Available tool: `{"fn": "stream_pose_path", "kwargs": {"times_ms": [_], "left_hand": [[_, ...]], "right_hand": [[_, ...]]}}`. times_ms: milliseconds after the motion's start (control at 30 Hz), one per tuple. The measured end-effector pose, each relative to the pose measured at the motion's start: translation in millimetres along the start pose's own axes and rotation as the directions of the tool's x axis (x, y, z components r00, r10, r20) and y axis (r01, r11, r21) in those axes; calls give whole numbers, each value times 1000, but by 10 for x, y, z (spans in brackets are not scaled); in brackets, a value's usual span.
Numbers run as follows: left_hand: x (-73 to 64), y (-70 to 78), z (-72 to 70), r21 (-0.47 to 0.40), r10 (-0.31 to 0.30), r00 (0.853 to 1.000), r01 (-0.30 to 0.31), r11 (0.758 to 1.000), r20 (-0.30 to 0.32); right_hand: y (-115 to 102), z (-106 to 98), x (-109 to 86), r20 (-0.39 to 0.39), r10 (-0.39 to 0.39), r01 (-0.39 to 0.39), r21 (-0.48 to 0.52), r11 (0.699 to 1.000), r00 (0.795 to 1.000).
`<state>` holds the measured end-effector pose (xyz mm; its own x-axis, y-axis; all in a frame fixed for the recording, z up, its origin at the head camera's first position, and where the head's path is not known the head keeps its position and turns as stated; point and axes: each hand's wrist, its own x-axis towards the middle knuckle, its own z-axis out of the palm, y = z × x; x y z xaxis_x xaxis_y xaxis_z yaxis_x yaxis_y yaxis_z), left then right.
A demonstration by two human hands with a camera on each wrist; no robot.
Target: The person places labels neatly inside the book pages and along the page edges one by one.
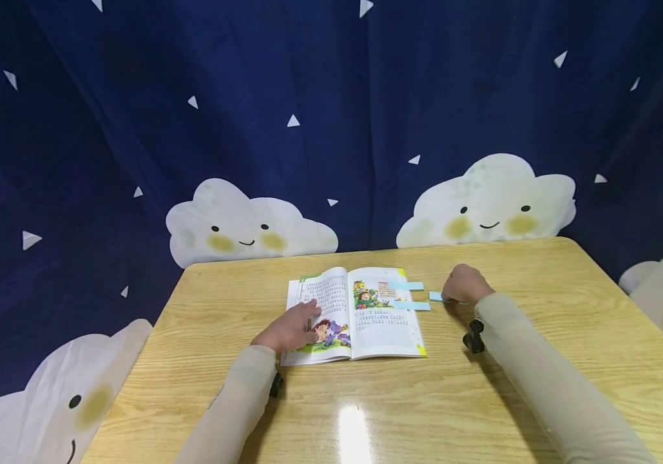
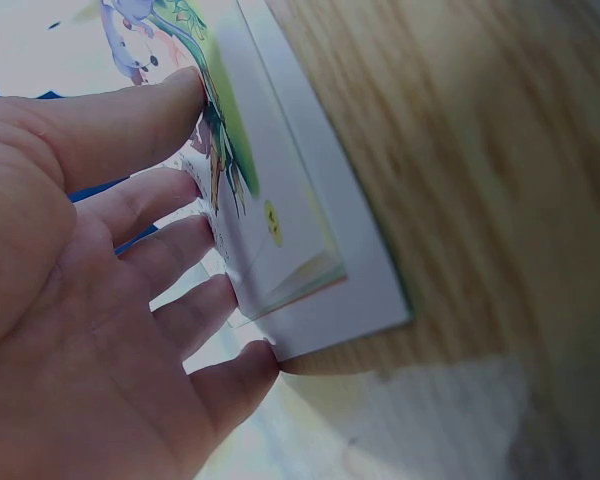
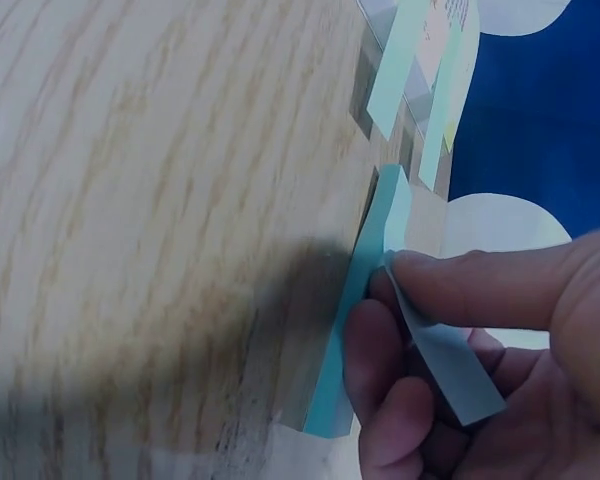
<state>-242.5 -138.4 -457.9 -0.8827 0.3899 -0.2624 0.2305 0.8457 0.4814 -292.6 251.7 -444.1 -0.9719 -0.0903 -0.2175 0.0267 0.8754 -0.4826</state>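
An open picture book point(image 1: 386, 335) lies on the table, its left page printed with text and a cartoon. My left hand point(image 1: 292, 327) rests on that left page with fingers spread; in the left wrist view the left hand point(image 2: 130, 270) lies along the page's edge. Two light blue sticky strips point(image 1: 408, 286) stick out past the right page's edge. Just right of them, my right hand point(image 1: 466, 285) is over a blue sticky-note pad point(image 1: 435, 296). Thumb and forefinger of the right hand pinch a pale sticky strip point(image 3: 455, 370), bent up beside the pad.
The wooden table point(image 1: 319, 412) extends around the book on all sides. Behind it hangs a dark blue curtain point(image 1: 331, 129) with white triangles and smiling clouds. A dark wrist device point(image 1: 473, 336) sits under the right sleeve.
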Motion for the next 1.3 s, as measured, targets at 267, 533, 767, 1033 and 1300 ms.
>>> {"fn": "stream_pose_path", "kwargs": {"times_ms": [267,533,767,1033,1300], "left_hand": [[-12,-4,-5,-4,13,1000,-13,1000,3],[-11,8,-26,-3,5,1000,-5,1000,10],[-16,19,-21,-8,1,1000,-1,1000,15],[-28,9,-35,-31,20,1000,-19,999,15],[-37,11,-30,-28,27,1000,-27,999,13]], "right_hand": [[-19,-23,-8,27,24,-25,24,999,999],[26,-28,1,23,0,-1,57,998,1000],[2,-39,-22,47,10,-13,66,998,999],[-12,-65,-49,57,-13,8,88,996,998],[-3,-69,-46,72,-13,7,85,996,997]]}}
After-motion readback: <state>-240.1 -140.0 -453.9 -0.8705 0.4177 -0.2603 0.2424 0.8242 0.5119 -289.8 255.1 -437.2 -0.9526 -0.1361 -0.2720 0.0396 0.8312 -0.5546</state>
